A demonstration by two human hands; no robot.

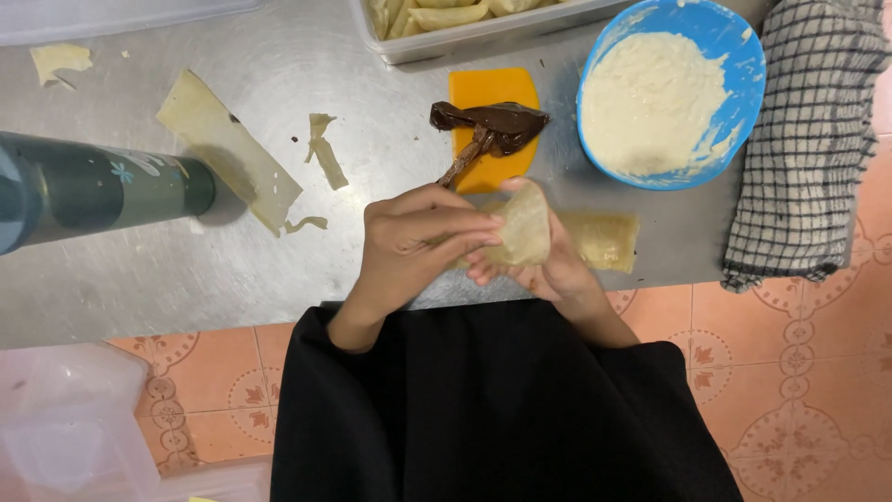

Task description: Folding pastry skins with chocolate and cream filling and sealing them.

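a dark green bottle [93, 191] lies on its side at the left edge of the steel surface [279, 270], pastry scraps [228, 149] beside it. at the near edge the left hand [409, 246] and the right hand [548, 270] meet, fingers of both closed on a folded pastry wrapper [522, 226], its long axis roughly upright; the left hand covers its left side, the right cups it from below. beyond: a chocolate piping bag [492, 125] on an orange scraper [492, 93], then a blue bowl [734, 37] of batter and a checked cloth [808, 139].

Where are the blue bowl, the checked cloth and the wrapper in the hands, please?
blue bowl [734, 42]: head view, bare inner rim.
checked cloth [804, 139]: head view, middle of cloth.
wrapper [527, 223]: head view, folded pale sheet.
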